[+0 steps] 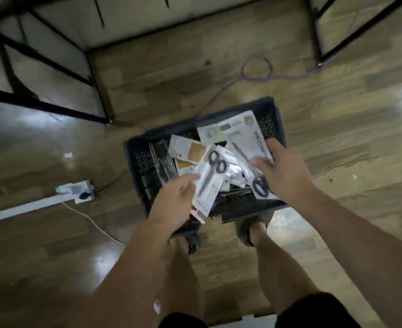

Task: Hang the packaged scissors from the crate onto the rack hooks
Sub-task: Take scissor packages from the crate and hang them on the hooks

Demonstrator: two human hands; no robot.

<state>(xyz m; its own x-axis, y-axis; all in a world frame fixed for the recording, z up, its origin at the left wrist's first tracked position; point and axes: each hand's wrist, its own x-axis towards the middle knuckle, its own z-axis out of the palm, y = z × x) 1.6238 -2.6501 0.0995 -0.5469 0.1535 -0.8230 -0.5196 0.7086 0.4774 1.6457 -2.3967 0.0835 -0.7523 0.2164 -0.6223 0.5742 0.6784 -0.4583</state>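
Wood floor (337, 143), blurry crate (138, 162), left hand (174, 202), right hand (282, 171) gripping packs (209, 185)

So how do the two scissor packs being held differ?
The left pack looks narrower than the right pack. The left pack's scissor handles point away from the person; the right pack's point toward them. Both are white, hold black-handled scissors, and are gripped over the crate.

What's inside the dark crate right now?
The crate holds a loose pile of scissor packs. The left hand grips one, the right hand another. The pile and hands hide the crate floor.
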